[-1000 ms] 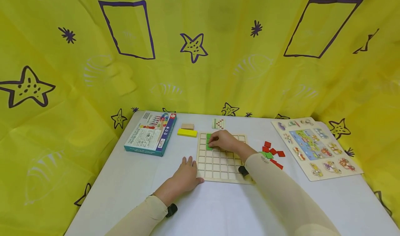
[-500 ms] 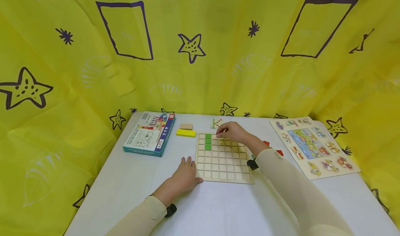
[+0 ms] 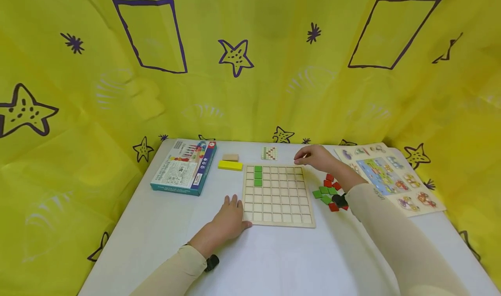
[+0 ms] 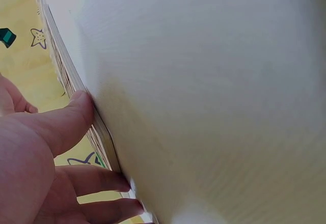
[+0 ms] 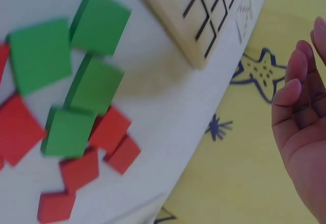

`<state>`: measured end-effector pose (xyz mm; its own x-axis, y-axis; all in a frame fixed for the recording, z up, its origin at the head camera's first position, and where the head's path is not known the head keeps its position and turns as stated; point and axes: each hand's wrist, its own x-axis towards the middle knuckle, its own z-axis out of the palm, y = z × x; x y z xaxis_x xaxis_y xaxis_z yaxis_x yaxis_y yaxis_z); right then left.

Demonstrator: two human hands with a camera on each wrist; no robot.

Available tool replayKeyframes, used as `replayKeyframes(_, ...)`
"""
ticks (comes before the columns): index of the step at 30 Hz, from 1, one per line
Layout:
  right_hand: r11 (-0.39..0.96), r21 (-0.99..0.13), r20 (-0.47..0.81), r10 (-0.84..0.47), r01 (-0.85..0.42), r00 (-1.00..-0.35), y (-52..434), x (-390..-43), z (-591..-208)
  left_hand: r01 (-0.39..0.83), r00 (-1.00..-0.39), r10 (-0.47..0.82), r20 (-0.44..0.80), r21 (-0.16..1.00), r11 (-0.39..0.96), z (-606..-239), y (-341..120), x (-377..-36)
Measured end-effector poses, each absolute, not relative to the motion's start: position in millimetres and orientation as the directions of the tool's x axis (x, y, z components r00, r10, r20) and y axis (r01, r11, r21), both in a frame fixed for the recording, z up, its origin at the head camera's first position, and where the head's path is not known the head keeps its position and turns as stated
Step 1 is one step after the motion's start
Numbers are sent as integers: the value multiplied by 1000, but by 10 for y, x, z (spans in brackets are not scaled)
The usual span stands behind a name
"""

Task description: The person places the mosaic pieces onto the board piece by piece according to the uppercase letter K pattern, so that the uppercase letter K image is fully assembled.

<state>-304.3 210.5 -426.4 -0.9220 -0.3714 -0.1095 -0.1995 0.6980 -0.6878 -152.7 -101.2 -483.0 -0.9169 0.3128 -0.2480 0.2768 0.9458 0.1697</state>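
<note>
My left hand (image 3: 228, 220) rests at the lower left corner of the wooden grid board (image 3: 279, 224), its fingers straight. In the left wrist view the thumb and fingers of that hand (image 4: 30, 158) touch the board's edge (image 4: 105, 142). Three green tiles (image 3: 258, 176) lie in the board's second column from the left, at its far end. Above the table by the far right corner is my right hand (image 3: 318, 158), fingers loosely bent. Nothing shows between these fingers in the right wrist view. Loose green tiles (image 5: 104, 23) and red tiles (image 5: 79, 170) lie right of the board, partly under the right forearm.
A small pattern card (image 3: 269, 153) lies behind the board. To its left are a yellow block (image 3: 230, 165) and a tan block (image 3: 230, 157), then a flat game box (image 3: 182, 167). A wooden picture puzzle (image 3: 424, 204) lies at the right, partly covered by the right arm.
My right hand has left the green tiles on the board and moved right, past the far right corner. More of the loose tiles now show. The left hand has stayed at the board.
</note>
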Motion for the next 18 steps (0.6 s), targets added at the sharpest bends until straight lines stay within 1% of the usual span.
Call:
replayKeyframes(8, 734, -660, -160, -346, -160, -925, 2415, -3009, -4275, 263, -919, 305, -251, 189, 946, -4834, -1017, -1524)
replayKeyframes(12, 743, -656, -198, -340, -133, -919, 2549, -2952, -4339, 266, -919, 307, -248, 188, 946, -4824, -1011, -1521)
replayKeyframes(18, 749, -651, -222, -348, -128, -911, 2720, -2846, -4443, 260, -921, 303, -244, 195, 946, -4847, -1002, -1524)
